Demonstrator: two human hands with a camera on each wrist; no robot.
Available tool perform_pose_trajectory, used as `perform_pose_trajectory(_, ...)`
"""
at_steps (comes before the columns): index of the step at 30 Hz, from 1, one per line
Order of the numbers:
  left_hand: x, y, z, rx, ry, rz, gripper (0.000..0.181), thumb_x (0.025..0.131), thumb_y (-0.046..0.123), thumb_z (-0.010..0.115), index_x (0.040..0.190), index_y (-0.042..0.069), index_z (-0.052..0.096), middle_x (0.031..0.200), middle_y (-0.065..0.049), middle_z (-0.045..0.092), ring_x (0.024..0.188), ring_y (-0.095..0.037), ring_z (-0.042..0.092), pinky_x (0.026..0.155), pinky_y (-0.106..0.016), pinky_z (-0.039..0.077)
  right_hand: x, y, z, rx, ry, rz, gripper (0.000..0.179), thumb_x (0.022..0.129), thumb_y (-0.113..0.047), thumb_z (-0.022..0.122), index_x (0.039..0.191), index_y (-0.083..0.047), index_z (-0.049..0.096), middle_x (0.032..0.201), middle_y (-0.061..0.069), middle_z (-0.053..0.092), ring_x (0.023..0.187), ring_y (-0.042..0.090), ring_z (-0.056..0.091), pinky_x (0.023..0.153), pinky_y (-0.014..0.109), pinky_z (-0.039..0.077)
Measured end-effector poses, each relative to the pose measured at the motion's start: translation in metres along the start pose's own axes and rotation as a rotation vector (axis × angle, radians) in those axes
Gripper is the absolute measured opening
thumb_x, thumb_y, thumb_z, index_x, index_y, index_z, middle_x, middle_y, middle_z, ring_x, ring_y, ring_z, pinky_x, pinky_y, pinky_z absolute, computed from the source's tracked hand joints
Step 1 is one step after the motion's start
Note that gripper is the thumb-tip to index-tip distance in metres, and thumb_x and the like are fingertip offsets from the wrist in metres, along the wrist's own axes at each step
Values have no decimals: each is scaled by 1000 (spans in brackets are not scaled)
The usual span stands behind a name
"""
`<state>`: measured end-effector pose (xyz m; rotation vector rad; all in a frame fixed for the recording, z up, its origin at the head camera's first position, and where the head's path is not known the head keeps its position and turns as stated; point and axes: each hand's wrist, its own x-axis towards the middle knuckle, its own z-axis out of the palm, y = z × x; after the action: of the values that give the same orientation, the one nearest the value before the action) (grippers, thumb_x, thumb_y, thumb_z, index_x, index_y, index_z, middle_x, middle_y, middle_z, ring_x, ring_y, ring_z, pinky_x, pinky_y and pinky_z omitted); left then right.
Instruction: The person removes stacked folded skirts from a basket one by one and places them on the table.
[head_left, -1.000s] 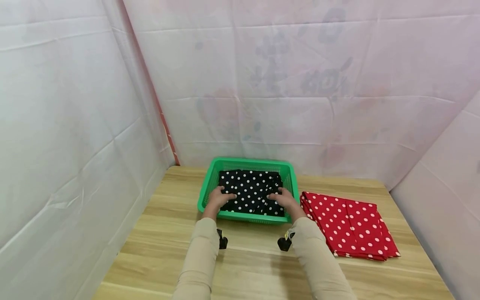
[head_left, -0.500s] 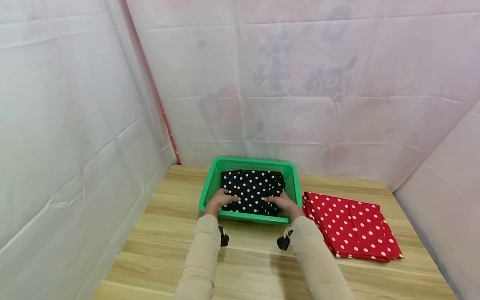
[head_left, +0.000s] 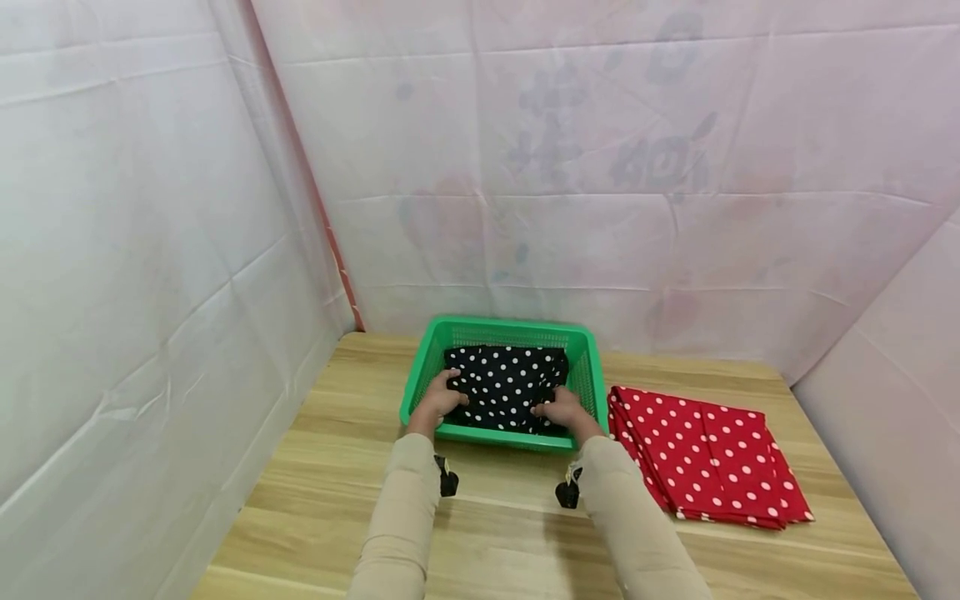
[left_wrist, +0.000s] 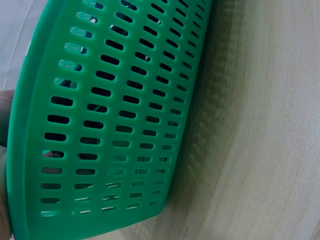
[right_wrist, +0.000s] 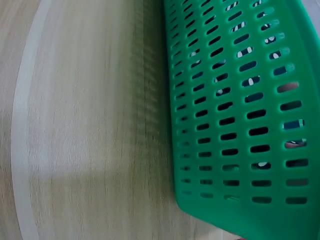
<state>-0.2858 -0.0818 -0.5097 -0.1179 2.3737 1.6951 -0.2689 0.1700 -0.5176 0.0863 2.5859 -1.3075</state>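
Black polka-dot cloth (head_left: 501,382) lies in the green basket (head_left: 510,437), between the left hand (head_left: 441,398) and the right hand (head_left: 564,410). On my feed, the left touches it with thumb and fingers spread; whether the right pinches its side, I cannot tell. Red dotted cloth (head_left: 705,458) lies off the right hand's outer side.

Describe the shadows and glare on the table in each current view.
Head: soft shadow on the table beside the right sleeve; left wrist: pale sheen toward the right, dark shadow along the green basket; right wrist: dappled shadow beside the basket.
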Motion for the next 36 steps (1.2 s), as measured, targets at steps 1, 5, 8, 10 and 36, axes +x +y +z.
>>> perform_pose_trajectory(1, 0, 0, 0, -10, 4, -1, 63, 81, -5, 61, 140, 8, 40, 143, -21, 31, 110, -35, 44, 73, -37, 41, 0, 1, -1, 3, 9, -2, 59, 84, -13, 62, 128, 19, 37, 125, 36, 40, 115, 49, 37, 92, 53, 37)
perform_pose_trajectory(5, -1, 1, -2, -54, 11, 4, 67, 81, -6, 58, 142, 8, 35, 146, -23, 24, 116, -38, 39, 72, -39, 39, 1, 2, -4, 139, 19, 13, 63, 89, -9, 58, 136, 17, 24, 136, 37, 28, 122, 48, 31, 96, 54, 33)
perform_pose_trajectory(8, -2, 2, -3, -73, 4, 15, 70, 83, -5, 56, 145, 9, 29, 147, -25, 19, 125, -42, 31, 77, -44, 40, 2, 3, -5, 218, 20, 15, 77, 89, -8, 58, 143, 10, 7, 145, 33, 13, 130, 47, 16, 102, 56, 23)
perform_pose_trajectory(10, -2, 1, -4, -76, -4, 22, 70, 84, -3, 56, 147, 11, 27, 148, -24, 18, 128, -43, 27, 81, -46, 40, 3, 3, -4, 232, -3, 10, 81, 88, -6, 58, 146, 4, 2, 147, 31, 9, 131, 47, 13, 102, 56, 22)
perform_pose_trajectory(36, -4, 6, -14, -234, 24, 161, 62, 81, -3, 56, 139, 18, 45, 141, -9, 34, 63, -17, 39, 59, -30, 37, -5, 0, -23, 544, -23, -130, 59, 88, 8, 47, 144, 2, 28, 149, 24, 15, 122, 37, 35, 76, 30, 42)
